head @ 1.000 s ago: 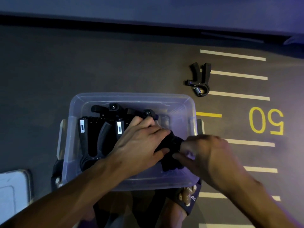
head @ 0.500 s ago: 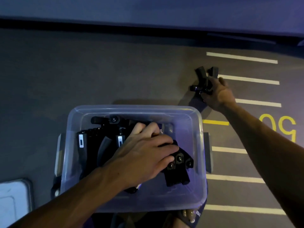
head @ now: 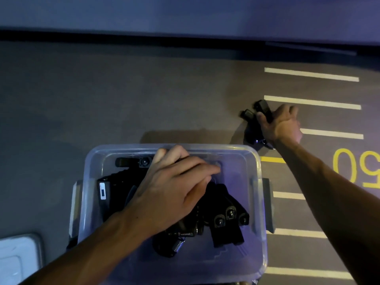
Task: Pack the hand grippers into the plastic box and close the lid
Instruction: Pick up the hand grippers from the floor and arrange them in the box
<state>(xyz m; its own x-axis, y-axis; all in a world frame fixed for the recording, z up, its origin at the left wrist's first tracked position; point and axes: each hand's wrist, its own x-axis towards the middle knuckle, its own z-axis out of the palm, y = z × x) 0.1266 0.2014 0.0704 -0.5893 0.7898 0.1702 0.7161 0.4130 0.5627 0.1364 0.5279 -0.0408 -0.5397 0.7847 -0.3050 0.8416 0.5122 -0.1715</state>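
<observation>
A clear plastic box stands open on the dark floor below me, with several black hand grippers packed inside. My left hand lies flat on top of those in the box, fingers spread toward the far wall. My right hand reaches past the box's far right corner and is closed around one black hand gripper, its handles sticking out to the upper left. Whether that one is lifted off the floor is unclear.
The box's pale lid lies at the lower left edge of view. White floor stripes and a yellow number 50 mark the floor on the right. A dark wall base runs along the far side.
My right hand left the box, reached to the loose hand gripper on the floor and closed on it, turning it. My left hand slid toward the box's far wall.
</observation>
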